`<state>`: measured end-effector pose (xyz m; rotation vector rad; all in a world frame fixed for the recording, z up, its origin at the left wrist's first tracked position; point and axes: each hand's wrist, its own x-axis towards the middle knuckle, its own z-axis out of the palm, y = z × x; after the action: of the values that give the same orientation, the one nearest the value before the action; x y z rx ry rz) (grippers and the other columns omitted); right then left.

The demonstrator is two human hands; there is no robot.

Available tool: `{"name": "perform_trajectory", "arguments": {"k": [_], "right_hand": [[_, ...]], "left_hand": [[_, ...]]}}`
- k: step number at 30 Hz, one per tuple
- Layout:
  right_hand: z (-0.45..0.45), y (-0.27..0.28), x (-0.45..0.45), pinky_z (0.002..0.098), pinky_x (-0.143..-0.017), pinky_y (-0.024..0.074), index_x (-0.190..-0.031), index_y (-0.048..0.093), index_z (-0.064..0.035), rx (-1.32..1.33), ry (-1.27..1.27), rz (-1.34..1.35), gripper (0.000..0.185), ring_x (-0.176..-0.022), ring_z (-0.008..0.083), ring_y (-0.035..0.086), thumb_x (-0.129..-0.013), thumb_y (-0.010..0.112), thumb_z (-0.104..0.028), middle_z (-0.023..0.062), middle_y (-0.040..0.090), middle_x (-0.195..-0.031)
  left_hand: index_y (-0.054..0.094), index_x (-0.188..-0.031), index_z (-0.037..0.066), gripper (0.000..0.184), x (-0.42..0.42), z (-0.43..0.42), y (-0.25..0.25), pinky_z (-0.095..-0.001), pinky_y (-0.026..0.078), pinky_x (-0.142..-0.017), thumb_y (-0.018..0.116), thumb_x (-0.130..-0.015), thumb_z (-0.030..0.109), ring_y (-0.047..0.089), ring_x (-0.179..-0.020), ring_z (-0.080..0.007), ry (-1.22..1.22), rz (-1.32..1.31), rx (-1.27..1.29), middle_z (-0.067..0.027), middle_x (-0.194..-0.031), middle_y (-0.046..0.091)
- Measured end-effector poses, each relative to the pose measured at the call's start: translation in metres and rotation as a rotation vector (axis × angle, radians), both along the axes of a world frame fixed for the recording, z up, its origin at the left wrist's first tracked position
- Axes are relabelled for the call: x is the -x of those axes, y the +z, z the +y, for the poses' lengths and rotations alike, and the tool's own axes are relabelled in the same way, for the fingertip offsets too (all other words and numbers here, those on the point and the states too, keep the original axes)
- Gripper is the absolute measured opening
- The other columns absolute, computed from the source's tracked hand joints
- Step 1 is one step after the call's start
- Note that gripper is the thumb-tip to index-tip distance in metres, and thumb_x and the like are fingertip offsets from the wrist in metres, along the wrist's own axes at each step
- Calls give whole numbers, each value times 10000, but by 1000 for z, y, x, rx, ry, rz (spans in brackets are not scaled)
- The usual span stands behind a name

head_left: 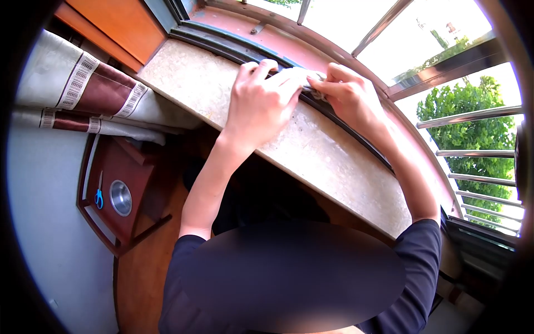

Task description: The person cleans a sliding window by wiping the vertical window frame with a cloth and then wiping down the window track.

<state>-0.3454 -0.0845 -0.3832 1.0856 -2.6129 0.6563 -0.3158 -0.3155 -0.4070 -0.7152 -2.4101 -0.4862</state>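
Observation:
My left hand [258, 106] is over the far edge of the stone windowsill [339, 164], at the dark window track [222, 50]. Its fingers are bent around a crumpled whitish cloth [301, 74]. From the other side, my right hand [349, 93] pinches the same cloth between thumb and fingers, also above the track. Part of the cloth is hidden behind the left fingers, and bright light washes out its upper edge.
Metal bars [473, 116] cross the window on the right. A patterned curtain [105, 86] hangs at the left by an orange wooden panel [119, 25]. Below it, a reddish-brown wooden stand [114, 153] carries blue-handled scissors [99, 198] and a metal bowl [120, 197].

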Motion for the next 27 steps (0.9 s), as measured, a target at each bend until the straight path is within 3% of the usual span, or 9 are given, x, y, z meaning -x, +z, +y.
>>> {"name": "perform_trajectory", "arguments": {"k": [4,8,9,12,13,17,20,24,27], "right_hand": [[-40,-10,30,406,-724,551,-1163,835,-59,28,38,46,219,-830,256,662,-959,754,-48,118,663,-905],[-80,-15,59,437,-797,547,-1183,826,-43,34,44,1,245,-927,280,679,-962,724,-10,144,657,-936],[-86,-14,65,434,-878,554,-1188,825,-38,21,74,76,283,-1011,296,673,-929,723,15,170,686,-1009],[-93,-24,73,416,-957,553,-1205,821,-39,120,109,267,331,-1079,320,667,-900,717,38,190,712,-1141],[-90,-25,69,412,-990,564,-1233,812,-40,97,106,165,363,-1074,337,688,-898,708,53,189,743,-1169],[-79,-22,56,442,-983,579,-1274,795,-33,105,66,123,375,-1023,342,727,-913,720,34,185,794,-1092],[-62,-12,39,426,-1020,581,-1275,792,-27,39,29,47,344,-1097,326,728,-943,717,26,181,791,-1233],[-27,11,8,426,-1035,580,-1280,784,-15,-58,3,-57,320,-1179,326,707,-972,709,24,186,780,-1259],[-14,20,0,420,-1005,584,-1268,791,-9,-80,2,-105,340,-1138,331,711,-939,730,48,196,775,-1250]], "left_hand": [[819,-1184,158,229,11,-24,5,-416,483,-1043,724,-1000,255,665,-1094,-240,110,-57,-17,-2,-1206,804],[793,-1216,146,251,27,-51,2,-438,474,-1059,682,-1025,267,657,-1167,-283,238,-20,30,-17,-1251,788],[781,-1231,129,265,30,-56,1,-447,469,-1083,663,-1037,266,652,-1230,-296,271,-42,32,-29,-1269,782],[774,-1233,91,283,39,-62,-6,-468,444,-1142,645,-1048,261,663,-1251,-300,253,-15,2,-81,-1268,788],[763,-1257,88,291,38,-59,-6,-472,445,-1148,644,-1045,248,659,-1260,-308,246,-48,-13,-97,-1284,777],[733,-1309,83,318,28,-55,-1,-483,448,-1170,655,-1046,243,658,-1285,-315,134,-101,-90,-118,-1287,763],[713,-1335,78,341,21,-49,-6,-507,437,-1210,666,-1051,261,659,-1298,-305,90,-155,-51,-135,-1288,760],[673,-1436,115,418,8,-25,-12,-522,386,-1254,650,-1066,308,623,-1358,-305,-48,-200,-40,-128,-1401,720],[655,-1482,117,495,-8,-15,-10,-522,344,-1254,632,-1067,385,589,-1354,-302,-30,-153,14,-113,-1448,690]]}}
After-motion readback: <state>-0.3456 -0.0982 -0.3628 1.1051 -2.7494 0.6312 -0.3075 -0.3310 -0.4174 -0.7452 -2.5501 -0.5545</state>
